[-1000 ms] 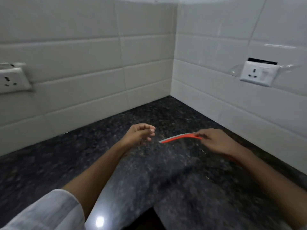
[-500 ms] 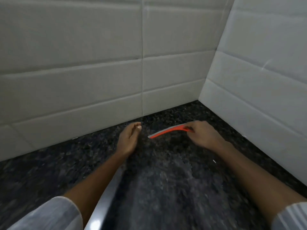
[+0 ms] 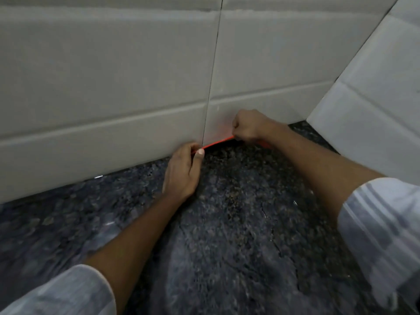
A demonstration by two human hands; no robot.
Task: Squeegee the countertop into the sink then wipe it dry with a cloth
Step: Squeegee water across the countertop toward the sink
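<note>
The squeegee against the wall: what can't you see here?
Head view only:
- Squeegee: only a thin orange strip shows; the left hand and right hand cover its ends.
- Right hand's fingers: curled under, hidden.
- Sink and cloth: out of frame.
- Water on the countertop: too blurred to tell.

I see the squeegee (image 3: pixel 217 143) lying along the back edge of the countertop (image 3: pixel 227 223), right where it meets the back wall (image 3: pixel 113 87). My left hand (image 3: pixel 181 171) is at its left end, my right hand (image 3: pixel 248 127) at its right end, near the back right corner. The side wall (image 3: pixel 375 98) stands to the right. Both forearms reach across the countertop from the front, a sleeve (image 3: pixel 381 230) at the right edge.
</note>
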